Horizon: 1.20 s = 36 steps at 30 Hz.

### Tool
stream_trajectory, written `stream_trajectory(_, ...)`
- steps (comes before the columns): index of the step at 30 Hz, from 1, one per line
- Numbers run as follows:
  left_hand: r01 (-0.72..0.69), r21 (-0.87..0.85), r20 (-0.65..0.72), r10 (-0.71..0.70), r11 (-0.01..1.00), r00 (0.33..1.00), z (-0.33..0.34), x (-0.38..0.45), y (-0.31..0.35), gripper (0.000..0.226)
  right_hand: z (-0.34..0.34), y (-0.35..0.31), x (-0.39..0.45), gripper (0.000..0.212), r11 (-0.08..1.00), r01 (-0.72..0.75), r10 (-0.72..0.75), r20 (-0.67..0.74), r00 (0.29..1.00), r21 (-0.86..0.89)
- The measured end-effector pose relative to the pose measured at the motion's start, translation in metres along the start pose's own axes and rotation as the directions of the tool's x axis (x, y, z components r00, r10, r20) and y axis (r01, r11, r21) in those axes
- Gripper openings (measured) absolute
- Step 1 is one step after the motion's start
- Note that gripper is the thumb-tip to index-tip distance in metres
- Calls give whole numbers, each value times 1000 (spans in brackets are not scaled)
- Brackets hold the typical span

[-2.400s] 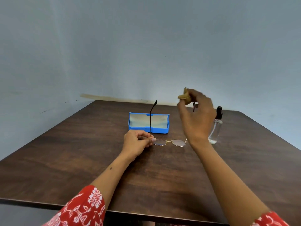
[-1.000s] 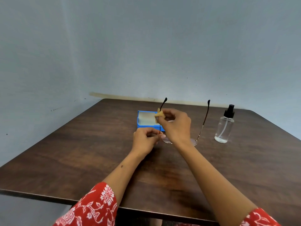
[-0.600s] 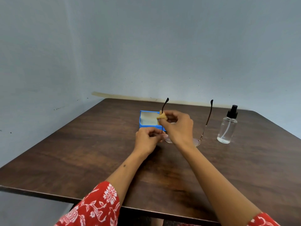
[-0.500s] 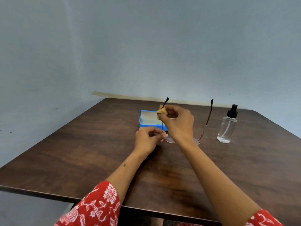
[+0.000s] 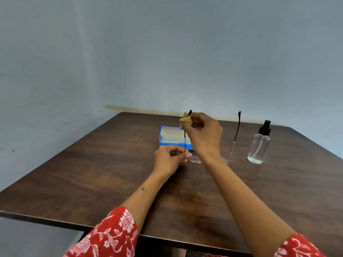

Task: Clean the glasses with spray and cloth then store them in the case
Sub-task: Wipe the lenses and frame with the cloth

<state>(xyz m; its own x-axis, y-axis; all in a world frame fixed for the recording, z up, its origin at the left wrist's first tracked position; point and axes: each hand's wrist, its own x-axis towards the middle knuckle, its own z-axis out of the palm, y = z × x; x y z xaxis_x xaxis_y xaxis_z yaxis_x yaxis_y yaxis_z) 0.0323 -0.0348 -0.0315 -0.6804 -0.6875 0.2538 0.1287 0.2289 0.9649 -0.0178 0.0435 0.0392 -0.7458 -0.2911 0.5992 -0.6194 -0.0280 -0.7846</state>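
1. The right hand (image 5: 203, 135) pinches the tan cloth (image 5: 185, 119) around the left arm of the glasses (image 5: 194, 158); half a second ago the cloth sat lower on that arm, and now it is near the black tip.
2. The left hand (image 5: 169, 158) grips the frame at the hinge, as before, steadying the glasses lens-down on the tabletop (image 5: 92, 173).
3. I judge the wiping of this arm nearly finished.
4. The open blue case (image 5: 171, 138) waits just behind; the spray bottle (image 5: 259, 144) stands apart, right.
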Motion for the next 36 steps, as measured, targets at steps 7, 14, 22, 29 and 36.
stream_trajectory(7, -24, 89, -6, 25, 996, 1000, -1, 0, -2, 11, 3, 28, -19, 16, 986, -125, 137, 102, 985, -112)
stream_trajectory(14, 13, 31, 10, -14, 999, 1000, 0, 0, -1, 8, 1, 9, -5, 16, 999, -27, 27, 9, 1000, -28)
stream_trajectory(22, 17, 47, 17, -18, 999, 1000, -1, 0, -2, 10, 4, 21, -11, 15, 998, -57, 59, 26, 998, -41)
stream_trajectory(29, -25, 117, 17, 23, 993, 1000, -3, 0, -1, 19, 3, 37, -20, 13, 974, -128, 150, 112, 982, -187)
stream_trajectory(36, 34, 28, 26, -35, 999, 999, -1, 0, -1, 8, 1, 8, -1, 14, 999, -33, 33, -20, 999, 5)
